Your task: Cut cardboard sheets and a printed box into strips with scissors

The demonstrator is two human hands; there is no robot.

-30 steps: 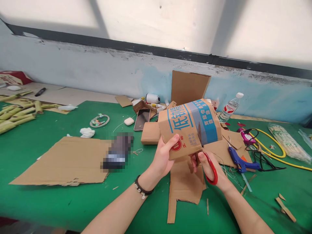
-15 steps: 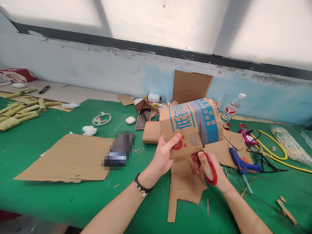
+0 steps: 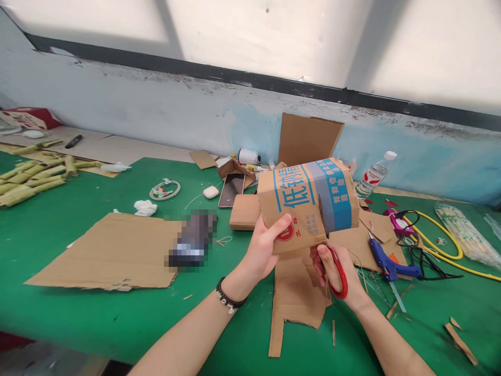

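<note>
My left hand [image 3: 262,245] grips the lower left edge of a brown cardboard piece [image 3: 289,183] printed with blue lettering, thumb on the printed face. In my right hand [image 3: 338,266] are scissors [image 3: 343,284] with red handles, below the cardboard's lower edge. One blade tip shows on the printed face beside the blue band, so the cardboard lies between the blades; the rest of them is mostly hidden. Beneath my hands a cut cardboard offcut [image 3: 299,303] with an irregular edge rests on the green table [image 3: 219,334].
A flat cardboard sheet [image 3: 102,256] and a pixelated dark object [image 3: 193,240] lie on the left. To the right are a blue glue gun [image 3: 387,261], a yellow cable [image 3: 450,253] and a water bottle [image 3: 376,175]. A phone [image 3: 231,190] lies behind a small cardboard box [image 3: 245,211].
The view has shifted very slightly. Both hands keep their hold on the cardboard and scissors, with almost no visible movement.
</note>
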